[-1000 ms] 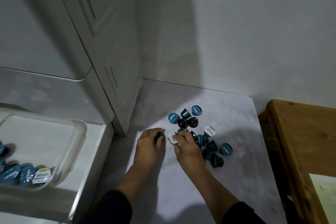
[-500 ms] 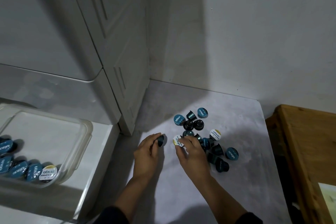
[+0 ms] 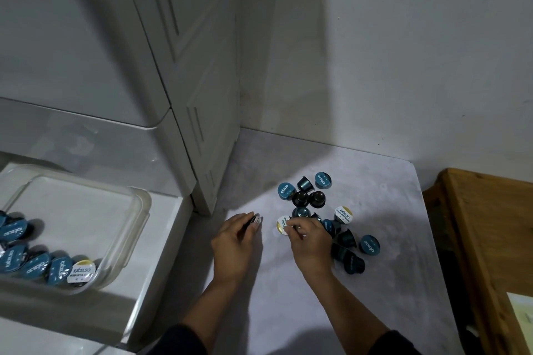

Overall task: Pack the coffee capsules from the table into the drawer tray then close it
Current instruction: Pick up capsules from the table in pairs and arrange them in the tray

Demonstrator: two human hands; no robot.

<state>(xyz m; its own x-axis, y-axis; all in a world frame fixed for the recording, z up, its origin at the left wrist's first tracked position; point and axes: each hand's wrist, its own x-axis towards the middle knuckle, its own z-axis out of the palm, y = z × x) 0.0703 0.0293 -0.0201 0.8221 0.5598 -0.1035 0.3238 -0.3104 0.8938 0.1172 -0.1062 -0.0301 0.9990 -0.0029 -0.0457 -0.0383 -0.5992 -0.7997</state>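
Observation:
Several coffee capsules (image 3: 315, 199) with blue or white foil lids lie in a loose pile on the grey table (image 3: 375, 282). My left hand (image 3: 235, 245) is closed around a dark capsule (image 3: 255, 220) just left of the pile. A white-lidded capsule (image 3: 282, 225) is pinched in the fingers of my right hand (image 3: 310, 242), at the pile's near-left edge. At the lower left a clear plastic tray (image 3: 127, 242) sits in the open white drawer (image 3: 170, 236). It holds several capsules (image 3: 46, 266) along its near side.
A white cabinet (image 3: 184, 81) rises behind the drawer, its corner touching the table's left side. A pale wall runs behind the table. A wooden table (image 3: 490, 239) stands to the right, with a dark gap between the two.
Both hands have stayed at the pile with their capsules. The view has shifted slightly, so the tray and the drawer show more of themselves at the left.

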